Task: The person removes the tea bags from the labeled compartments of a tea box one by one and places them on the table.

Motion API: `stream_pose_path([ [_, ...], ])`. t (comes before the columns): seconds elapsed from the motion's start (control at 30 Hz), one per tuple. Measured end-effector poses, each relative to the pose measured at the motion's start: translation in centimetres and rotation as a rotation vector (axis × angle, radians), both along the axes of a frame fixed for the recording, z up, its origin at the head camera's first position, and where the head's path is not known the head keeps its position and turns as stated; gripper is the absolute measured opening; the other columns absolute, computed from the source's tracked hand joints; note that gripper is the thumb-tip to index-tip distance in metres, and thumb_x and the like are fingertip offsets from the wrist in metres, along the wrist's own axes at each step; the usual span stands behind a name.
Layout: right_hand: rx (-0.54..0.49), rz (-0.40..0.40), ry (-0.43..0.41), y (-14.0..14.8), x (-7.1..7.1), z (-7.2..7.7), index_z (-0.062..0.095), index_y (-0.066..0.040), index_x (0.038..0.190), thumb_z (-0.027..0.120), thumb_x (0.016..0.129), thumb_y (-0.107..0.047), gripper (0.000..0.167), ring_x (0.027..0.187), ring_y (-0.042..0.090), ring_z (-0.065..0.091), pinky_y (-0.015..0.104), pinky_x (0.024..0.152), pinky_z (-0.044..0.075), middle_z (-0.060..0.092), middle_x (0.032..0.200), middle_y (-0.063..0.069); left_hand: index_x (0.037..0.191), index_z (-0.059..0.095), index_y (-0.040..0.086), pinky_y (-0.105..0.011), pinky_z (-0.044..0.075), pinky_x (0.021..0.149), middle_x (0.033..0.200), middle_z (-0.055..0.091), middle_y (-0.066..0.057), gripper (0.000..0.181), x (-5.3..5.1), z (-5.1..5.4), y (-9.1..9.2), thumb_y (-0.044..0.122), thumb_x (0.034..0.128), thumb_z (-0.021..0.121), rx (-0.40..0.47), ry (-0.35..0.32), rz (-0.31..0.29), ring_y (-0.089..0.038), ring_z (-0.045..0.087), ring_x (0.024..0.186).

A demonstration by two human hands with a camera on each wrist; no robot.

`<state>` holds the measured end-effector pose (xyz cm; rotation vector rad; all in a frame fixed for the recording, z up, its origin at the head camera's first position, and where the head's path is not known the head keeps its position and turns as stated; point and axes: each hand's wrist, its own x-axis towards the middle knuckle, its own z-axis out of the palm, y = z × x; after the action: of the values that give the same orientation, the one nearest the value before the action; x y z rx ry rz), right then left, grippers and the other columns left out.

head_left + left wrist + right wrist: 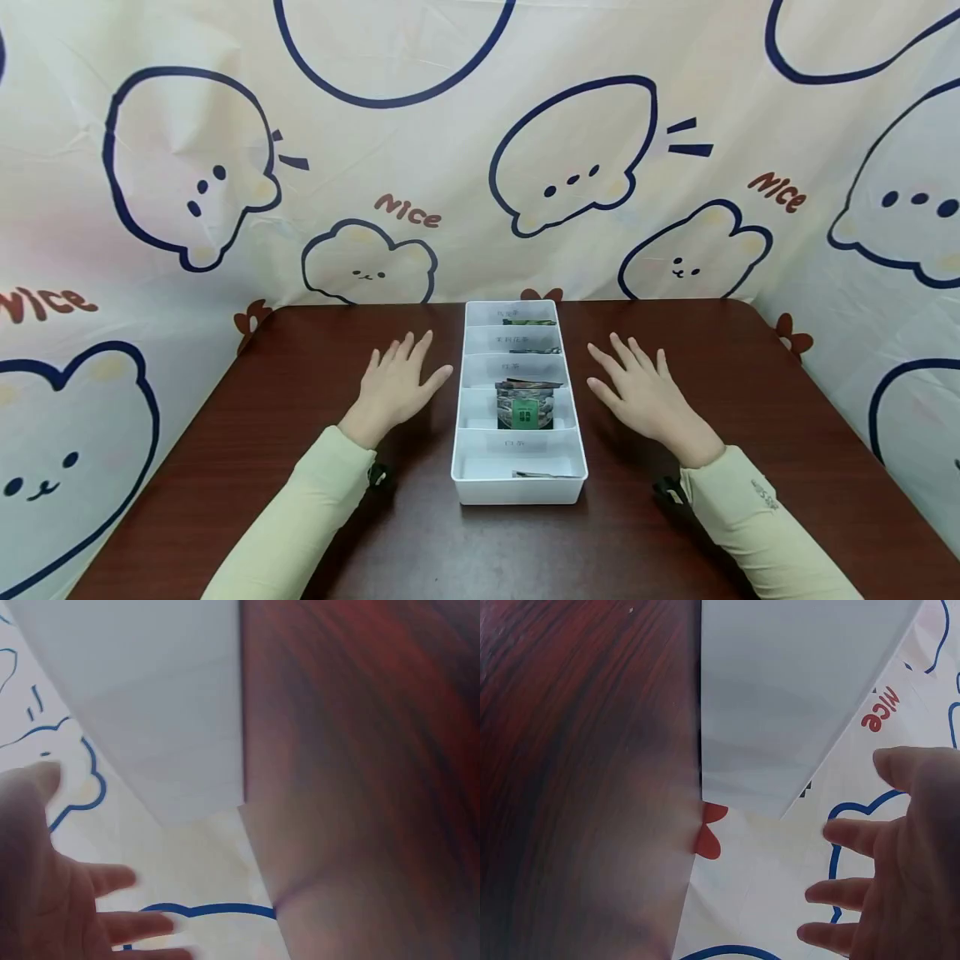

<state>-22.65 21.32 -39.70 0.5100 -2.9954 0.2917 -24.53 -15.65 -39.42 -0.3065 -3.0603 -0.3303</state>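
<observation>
Brown counter [517, 552] with white box [519, 493] in the middle

Closed at 12 o'clock by pale cloth [457, 154], printed with blue bear outlines. Divided across, stretching from 12 to 6 o'clock on the counter. Loaded at 12 o'clock with green packet [528, 322], next with thin packet [536, 351], around the centre with green-labelled packet [525, 410], and at 6 o'clock with flat packet [543, 475]. Flanked at 9 o'clock by left hand [393, 387], at 3 o'clock by right hand [648, 400]. Set well apart from each other, with fingers straight and spread, near the box but not touching. Not possible to tell if resting or hovering. Covered to the wrists by pale green sleeves [300, 508].
</observation>
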Motion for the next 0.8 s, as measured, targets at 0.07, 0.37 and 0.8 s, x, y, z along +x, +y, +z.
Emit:
stream_pose_path([
  [0.07, -0.002, 0.01, -0.014, 0.1, 0.0, 0.1, 0.039, -0.017, 0.149, 0.041, 0.101, -0.048, 0.057, 0.142, 0.046, 0.023, 0.072, 0.11, 0.014, 0.027, 0.156, 0.022, 0.15, 0.034, 0.01, -0.059, 0.034, 0.109, 0.149, 0.041, -0.019, 0.072, 0.1, 0.3, -0.1, 0.058, 0.0961, 0.042, 0.006, -0.049, -0.011, -0.038, 0.042, 0.134],
  [0.37, -0.025, 0.017, -0.116, 0.7, 0.1, 0.7, 0.066, -0.012, 0.109, 0.055, 0.097, -0.03, 0.024, 0.079, 0.017, 0.061, 0.04, 0.068, 0.056, 0.068, 0.099, 0.005, 0.133, 0.055, 0.006, -0.051, 0.054, 0.085, 0.127, 0.063, -0.014, 0.052, 0.5, 0.7, -0.5, 0.042, 0.096, 0.054, 0.02, -0.175, -0.039, -0.03, 0.065, 0.105],
  [0.8, -0.053, 0.033, -0.159, 0.7, 0.0, 0.4, 0.065, -0.013, 0.106, 0.057, 0.096, -0.027, 0.019, 0.068, 0.012, 0.052, 0.029, 0.06, 0.049, 0.065, 0.086, -0.001, 0.123, 0.061, 0.012, -0.041, 0.056, 0.084, 0.115, 0.067, -0.008, 0.033, 0.7, 1.9, 0.6, 0.031, 0.0965, 0.059, 0.432, -0.173, -0.108, -0.025, 0.063, 0.1],
])
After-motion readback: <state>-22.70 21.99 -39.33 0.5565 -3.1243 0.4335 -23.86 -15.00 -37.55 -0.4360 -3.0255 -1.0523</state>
